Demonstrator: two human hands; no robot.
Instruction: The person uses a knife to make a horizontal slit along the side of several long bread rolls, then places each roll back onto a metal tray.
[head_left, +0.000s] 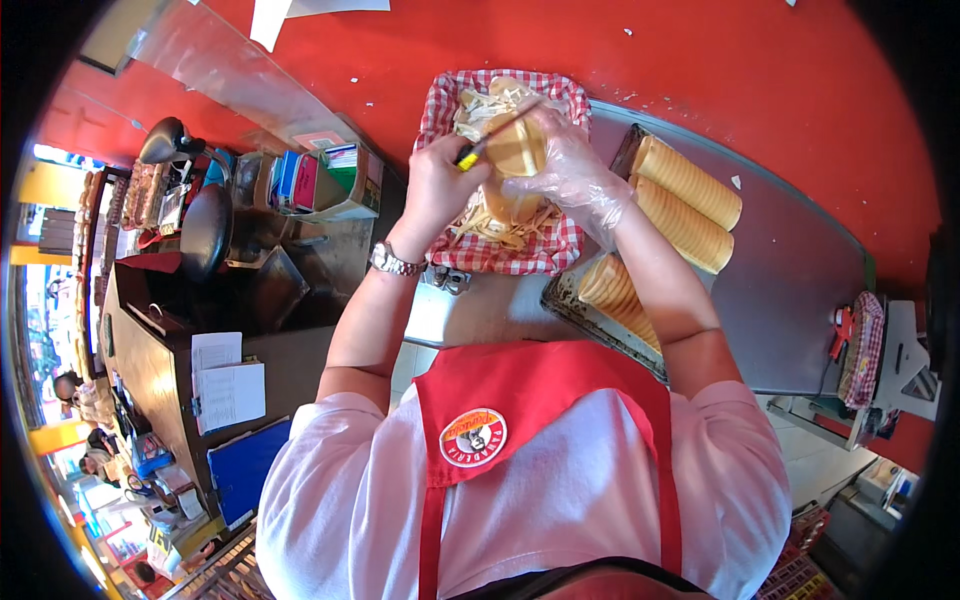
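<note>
My left hand (444, 176), bare and with a metal watch at the wrist, is closed around the yellow-and-black handle of a knife (499, 133). Its blade reaches up and right across a piece of smooth tan bread (514, 150). My right hand (566, 161), in a clear plastic glove, grips that bread from the right side. Under both hands is a basket or tray lined with red-and-white checked cloth (517, 262), holding pale thin strips (476, 111) that look like bread trimmings. Part of the bread is hidden by my fingers.
Ridged bread loaves (682, 184) lie on a dark metal tray (628, 150) to the right, with another loaf (611, 296) nearer me. The metal counter (787, 300) has a curved far edge. At left stand a box of papers (360, 184) and a dark cabinet (161, 360).
</note>
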